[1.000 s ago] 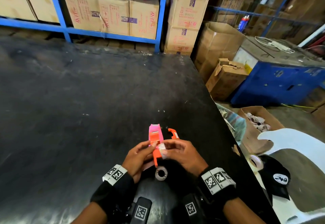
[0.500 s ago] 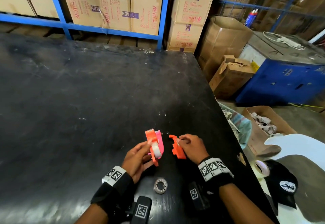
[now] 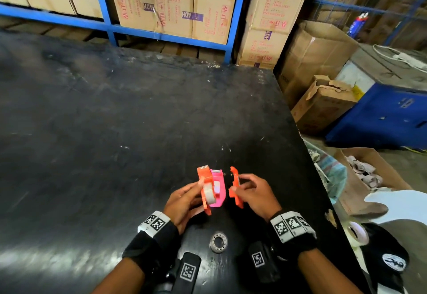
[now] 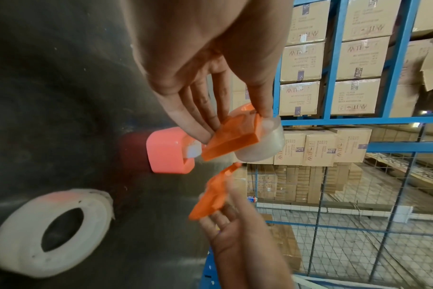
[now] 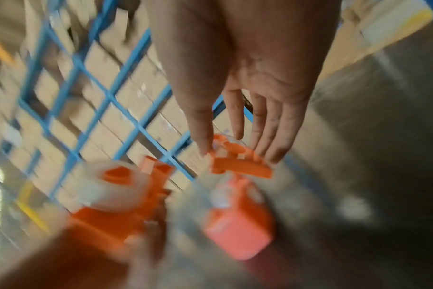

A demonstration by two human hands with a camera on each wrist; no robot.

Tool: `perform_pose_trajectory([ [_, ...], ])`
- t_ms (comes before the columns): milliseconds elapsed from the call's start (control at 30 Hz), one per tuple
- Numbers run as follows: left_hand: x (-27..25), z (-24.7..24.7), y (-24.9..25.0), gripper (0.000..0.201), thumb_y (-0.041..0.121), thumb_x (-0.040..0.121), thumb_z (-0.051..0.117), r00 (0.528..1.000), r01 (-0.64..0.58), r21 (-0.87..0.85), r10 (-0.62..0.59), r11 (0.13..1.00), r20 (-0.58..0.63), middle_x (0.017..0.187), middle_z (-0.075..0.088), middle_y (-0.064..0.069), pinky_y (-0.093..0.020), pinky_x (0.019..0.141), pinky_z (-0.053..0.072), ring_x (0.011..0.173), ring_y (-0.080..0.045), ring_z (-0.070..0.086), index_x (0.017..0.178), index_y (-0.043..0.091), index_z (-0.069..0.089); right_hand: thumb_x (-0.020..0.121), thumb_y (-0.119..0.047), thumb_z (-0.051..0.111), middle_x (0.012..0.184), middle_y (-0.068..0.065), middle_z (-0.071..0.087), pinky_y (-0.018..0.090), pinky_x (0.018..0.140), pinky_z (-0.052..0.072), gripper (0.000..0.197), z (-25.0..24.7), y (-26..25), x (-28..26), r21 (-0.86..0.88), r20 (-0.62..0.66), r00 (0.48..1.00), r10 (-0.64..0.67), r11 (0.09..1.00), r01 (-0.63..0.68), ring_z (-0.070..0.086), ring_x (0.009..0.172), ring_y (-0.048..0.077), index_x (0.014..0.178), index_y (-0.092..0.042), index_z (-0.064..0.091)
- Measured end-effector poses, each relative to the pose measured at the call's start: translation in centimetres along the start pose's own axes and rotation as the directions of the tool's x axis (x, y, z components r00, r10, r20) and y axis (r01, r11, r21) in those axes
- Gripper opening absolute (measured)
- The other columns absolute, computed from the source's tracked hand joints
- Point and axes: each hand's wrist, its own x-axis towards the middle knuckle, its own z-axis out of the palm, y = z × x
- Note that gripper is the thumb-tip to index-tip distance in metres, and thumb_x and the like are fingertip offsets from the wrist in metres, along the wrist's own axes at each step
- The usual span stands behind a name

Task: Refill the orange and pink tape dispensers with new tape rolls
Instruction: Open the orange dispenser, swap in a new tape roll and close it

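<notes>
My left hand [image 3: 196, 188] pinches the open orange dispenser half [image 3: 204, 178], held upright with a clear tape roll [image 3: 209, 193] seated on its hub. From the left wrist, that half [image 4: 233, 136] and roll [image 4: 262, 145] sit between thumb and fingers. Just to the right, my right hand [image 3: 240, 185] pinches the loose orange cover [image 3: 235, 188], seen blurred in the right wrist view as the cover [image 5: 240, 163]. Between them the pink dispenser [image 3: 220, 191] lies on the black table [image 3: 115, 132]. An empty tape core [image 3: 218, 242] lies near my wrists.
The table's right edge runs close beside my right arm. Beyond it a white chair [image 3: 397, 203] carries a tape roll [image 3: 357, 233] and a black cap [image 3: 388, 259]. Open cardboard boxes [image 3: 323, 104] stand on the floor. Blue shelving [image 3: 108, 28] with cartons stands behind the table.
A second ago both hands were together on the orange dispenser. The right hand has pulled the cover off to the right; the left keeps the half with the roll.
</notes>
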Motion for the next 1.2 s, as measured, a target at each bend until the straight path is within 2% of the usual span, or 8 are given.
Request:
perform_pose_trajectory([
  [67,-0.4,0.5,0.0,0.022,0.030,0.088,0.056,1.000,-0.005,0.017,0.004,1.000,0.020,0.084,0.076,-0.004,-0.021,0.054,0.054,0.072,-0.013,0.070,0.094,0.015,0.070,0.080,-0.011,0.071,0.080,0.007,0.070,0.036,0.070,0.058,0.029,0.2,-1.6,-2.1,0.233,0.115,0.993,-0.029,0.972,0.002,0.069,0.075,0.019,0.108,-0.012,0.065],
  [167,-1.0,1.2,0.0,0.024,0.031,0.087,0.056,0.999,-0.012,0.045,0.010,0.999,0.046,0.085,0.076,-0.007,-0.023,0.058,0.054,0.076,-0.017,0.069,0.095,0.014,0.070,0.084,-0.012,0.067,0.085,0.008,0.074,0.026,0.064,0.058,0.026,0.7,-3.0,-4.6,0.350,0.171,0.981,-0.094,0.936,0.028,0.071,0.079,0.016,0.110,-0.012,0.065],
  [367,-2.7,1.8,0.0,0.025,0.031,0.089,0.053,0.995,-0.033,0.068,0.026,0.997,0.094,0.088,0.074,-0.009,-0.022,0.056,0.053,0.075,-0.017,0.068,0.092,0.015,0.072,0.082,-0.016,0.069,0.103,0.026,0.070,0.046,0.088,0.053,0.026,0.9,-2.8,-7.1,0.358,0.074,0.987,-0.140,0.928,0.105,0.069,0.096,0.032,0.108,-0.017,0.068],
  [433,-3.2,2.0,-0.1,0.025,0.030,0.089,0.053,0.995,-0.052,0.067,0.047,0.996,0.086,0.086,0.074,-0.012,-0.027,0.059,0.051,0.073,-0.021,0.068,0.086,0.014,0.073,0.083,-0.013,0.069,0.099,0.027,0.070,0.043,0.086,0.054,0.025,0.9,-2.8,-7.8,0.354,0.044,0.985,-0.168,0.924,0.142,0.069,0.091,0.028,0.108,-0.015,0.067],
  [600,-4.1,2.5,-0.6,0.029,0.026,0.089,0.056,0.986,-0.165,0.089,0.162,0.982,0.038,0.085,0.069,-0.029,-0.030,0.054,0.052,0.068,-0.029,0.064,0.087,0.000,0.070,0.079,-0.010,0.072,0.082,0.005,0.069,0.024,0.069,0.055,0.030,1.1,-2.8,-8.9,0.292,-0.032,0.967,-0.251,0.923,0.249,0.067,0.076,0.012,0.107,-0.019,0.067],
  [733,-4.8,2.6,-0.6,0.035,0.029,0.088,0.058,0.973,-0.229,0.098,0.225,0.969,0.049,0.094,0.066,-0.038,-0.034,0.061,0.052,0.074,-0.034,0.063,0.090,-0.004,0.069,0.080,-0.014,0.072,0.095,0.016,0.071,0.025,0.074,0.055,0.033,1.5,-3.0,-9.8,0.249,-0.069,0.955,-0.290,0.922,0.298,0.065,0.080,0.010,0.112,-0.015,0.066],
  [933,-5.3,2.5,0.5,0.030,0.032,0.087,0.056,0.945,-0.325,0.084,0.320,0.942,0.073,0.100,0.074,-0.016,-0.035,0.066,0.052,0.086,-0.030,0.069,0.111,0.017,0.067,0.081,-0.013,0.070,0.104,0.015,0.071,0.018,0.076,0.056,0.031,2.7,-3.8,-10.2,0.299,-0.125,0.943,-0.307,0.895,0.331,0.070,0.091,0.016,0.111,-0.016,0.067],
  [1200,-5.5,2.4,3.0,0.031,0.029,0.092,0.047,0.898,-0.436,0.180,0.411,0.882,0.157,0.100,0.075,-0.012,-0.030,0.065,0.057,0.087,-0.026,0.072,0.107,0.014,0.070,0.086,-0.021,0.064,0.103,0.014,0.064,0.025,0.079,0.058,0.023,3.1,-5.2,-10.0,0.255,-0.129,0.923,-0.363,0.887,0.385,0.069,0.092,0.021,0.107,-0.014,0.069],
])
